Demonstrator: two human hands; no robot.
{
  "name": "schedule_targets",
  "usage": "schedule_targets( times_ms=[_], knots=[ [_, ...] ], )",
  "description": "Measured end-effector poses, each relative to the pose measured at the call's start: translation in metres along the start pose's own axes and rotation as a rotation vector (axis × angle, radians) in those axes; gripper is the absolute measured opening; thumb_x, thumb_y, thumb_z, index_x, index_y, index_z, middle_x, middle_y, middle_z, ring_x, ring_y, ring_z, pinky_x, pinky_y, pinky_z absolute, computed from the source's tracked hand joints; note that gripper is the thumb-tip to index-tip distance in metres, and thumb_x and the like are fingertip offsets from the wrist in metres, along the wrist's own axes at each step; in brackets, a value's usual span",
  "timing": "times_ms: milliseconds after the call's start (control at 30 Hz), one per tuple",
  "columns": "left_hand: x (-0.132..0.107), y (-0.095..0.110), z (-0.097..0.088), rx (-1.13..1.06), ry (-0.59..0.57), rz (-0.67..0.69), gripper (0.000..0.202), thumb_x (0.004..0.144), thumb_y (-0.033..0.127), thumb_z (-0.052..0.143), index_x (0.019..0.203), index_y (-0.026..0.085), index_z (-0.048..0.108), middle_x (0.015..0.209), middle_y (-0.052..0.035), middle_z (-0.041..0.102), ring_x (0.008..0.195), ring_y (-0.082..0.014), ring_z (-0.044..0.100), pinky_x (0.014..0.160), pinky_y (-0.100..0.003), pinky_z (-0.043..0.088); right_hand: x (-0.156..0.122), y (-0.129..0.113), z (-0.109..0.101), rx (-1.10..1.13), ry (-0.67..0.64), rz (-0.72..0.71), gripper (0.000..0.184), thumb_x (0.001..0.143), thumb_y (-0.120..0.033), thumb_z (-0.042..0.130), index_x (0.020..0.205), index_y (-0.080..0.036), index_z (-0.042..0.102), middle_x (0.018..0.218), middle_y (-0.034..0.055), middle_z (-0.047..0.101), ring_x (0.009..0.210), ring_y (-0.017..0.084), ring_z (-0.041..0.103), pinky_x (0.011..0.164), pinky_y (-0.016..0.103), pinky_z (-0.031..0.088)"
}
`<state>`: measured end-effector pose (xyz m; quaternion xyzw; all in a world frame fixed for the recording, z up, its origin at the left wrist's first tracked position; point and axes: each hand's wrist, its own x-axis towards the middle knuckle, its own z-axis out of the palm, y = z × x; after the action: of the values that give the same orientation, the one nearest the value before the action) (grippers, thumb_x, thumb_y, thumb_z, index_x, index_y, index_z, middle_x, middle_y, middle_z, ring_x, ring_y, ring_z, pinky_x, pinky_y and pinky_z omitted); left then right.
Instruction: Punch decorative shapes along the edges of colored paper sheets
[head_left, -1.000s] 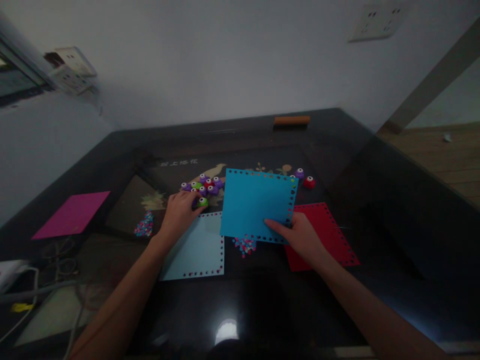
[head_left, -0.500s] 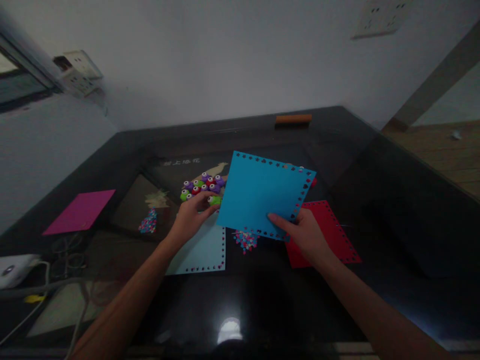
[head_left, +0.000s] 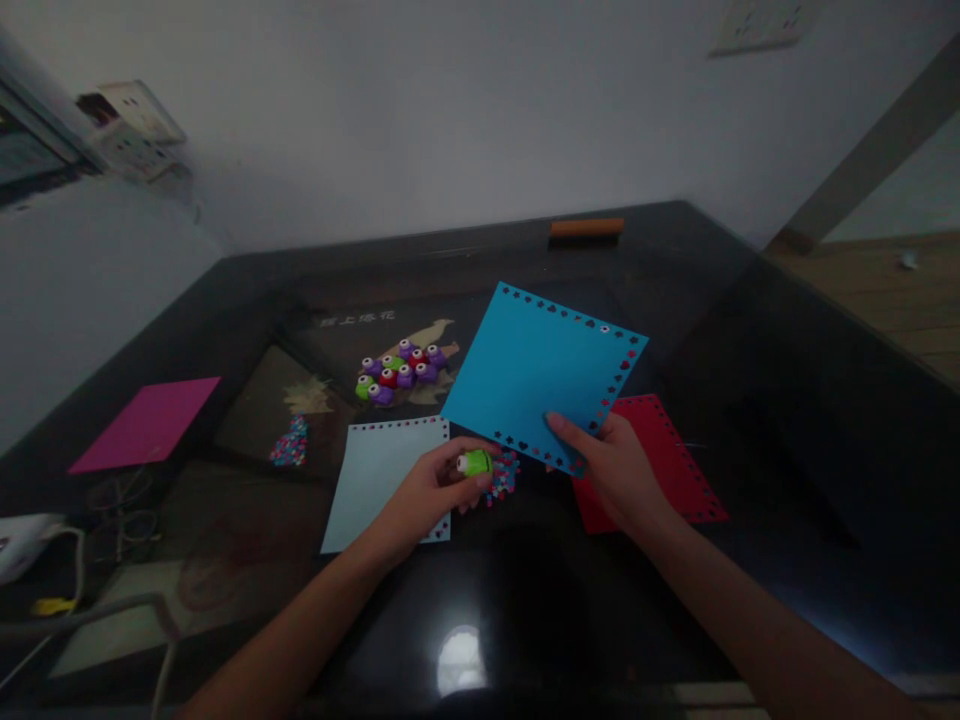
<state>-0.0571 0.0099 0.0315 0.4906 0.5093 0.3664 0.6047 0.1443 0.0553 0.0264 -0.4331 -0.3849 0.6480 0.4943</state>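
I report my left hand (head_left: 427, 492) curled around a green punch (head_left: 480, 463), near the right edge of the pale sheet (head_left: 379, 465) and beside a pile of small cut-outs (head_left: 508, 482); my right hand (head_left: 624, 470) pinches the blue sheet (head_left: 544, 360) at its lower right edge, thumb on top, the fingers mostly hidden beneath, near the red sheet (head_left: 679, 470); the blue sheet I judge light and thin, stiff enough to stand out flat from one pinch, yet apt to crease, and weaker along its perforated borders; the plain area inside the holes offers the sounder hold; the green punch I judge light, hard and somewhat slippery, not readily broken; its rounded body is best taken between thumb and fingers.
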Motion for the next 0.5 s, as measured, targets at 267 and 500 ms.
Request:
schedule_targets(
  times_ms=[267,500],
  knots=[
    [0.0018,-0.0083,-0.0026,-0.205,0.093,-0.009,0.04,0.069,0.035,0.077,0.102,0.016,0.063,0.085,-0.0027,0.066,0.066,-0.0133,0.061,0.066,-0.026,0.048,-0.0011,0.0054,0.0019,-0.053,0.031,0.03,0.032,0.066,-0.039,0.079,0.09,-0.018,0.073,0.094,0.0068,0.075,0.075,0.022,0.07,0.073,0.038,0.058],
    [-0.0012,-0.0062,-0.003,-0.267,0.045,-0.01,0.037,0.07,0.035,0.076,0.101,0.018,0.064,0.094,-0.0041,0.067,0.071,-0.0155,0.066,0.071,-0.031,0.053,-0.0005,0.0059,-0.0014,-0.226,0.088,-0.086,0.03,0.071,-0.04,0.074,0.094,-0.02,0.073,0.101,0.0072,0.074,0.088,0.024,0.07,0.084,0.042,0.055]
  ],
)
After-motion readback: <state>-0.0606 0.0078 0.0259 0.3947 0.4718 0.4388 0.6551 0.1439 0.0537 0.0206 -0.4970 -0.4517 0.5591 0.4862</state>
